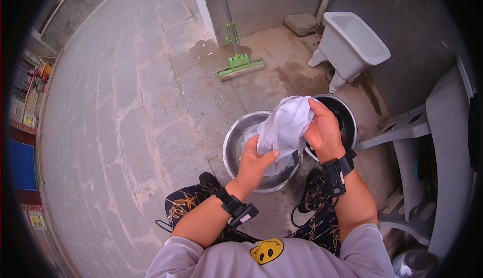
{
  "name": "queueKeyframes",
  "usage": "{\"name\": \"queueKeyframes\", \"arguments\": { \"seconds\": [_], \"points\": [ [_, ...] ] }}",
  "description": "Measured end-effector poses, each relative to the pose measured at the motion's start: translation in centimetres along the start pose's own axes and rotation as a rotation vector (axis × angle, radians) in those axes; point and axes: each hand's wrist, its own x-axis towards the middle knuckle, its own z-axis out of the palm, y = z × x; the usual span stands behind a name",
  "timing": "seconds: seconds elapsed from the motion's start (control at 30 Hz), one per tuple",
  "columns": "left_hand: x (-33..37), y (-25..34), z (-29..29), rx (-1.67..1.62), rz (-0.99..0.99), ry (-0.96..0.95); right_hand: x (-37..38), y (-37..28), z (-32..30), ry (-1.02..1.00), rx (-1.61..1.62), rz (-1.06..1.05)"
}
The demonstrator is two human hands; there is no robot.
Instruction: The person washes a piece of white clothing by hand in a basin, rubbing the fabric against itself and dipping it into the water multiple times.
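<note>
A bunched white cloth (286,123) hangs between my two hands above a metal basin (231,138). My left hand (253,164) grips its lower left side, with the thumb stretched along it. Higher up on the right, my right hand (324,131) is closed on the cloth, fingers partly behind it. More pale fabric (278,166) lies inside the basin; whether it joins the held piece I cannot tell. A second, darker basin (347,117) stands just right of the first, partly hidden behind my right hand.
A green and grey sponge mop (240,66) leans at the wall ahead. To its right are a white pedestal sink (352,41) and a rock (302,24). Grey plastic chairs (402,129) crowd the right side. A metal pot (415,264) sits at the lower right.
</note>
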Motion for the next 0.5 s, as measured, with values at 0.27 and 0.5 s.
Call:
{"name": "queueKeyframes", "arguments": {
  "seconds": [0.27,0.5],
  "points": [
    [0.8,-0.8,0.1,0.426,0.03,0.019,0.0,-0.3,-0.5,-0.027,-0.092,-0.126],
    [2.5,3.8,-1.3,-0.495,0.007,0.11,0.0,0.1,-0.3,0.09,-0.292,-0.197]
  ]
}}
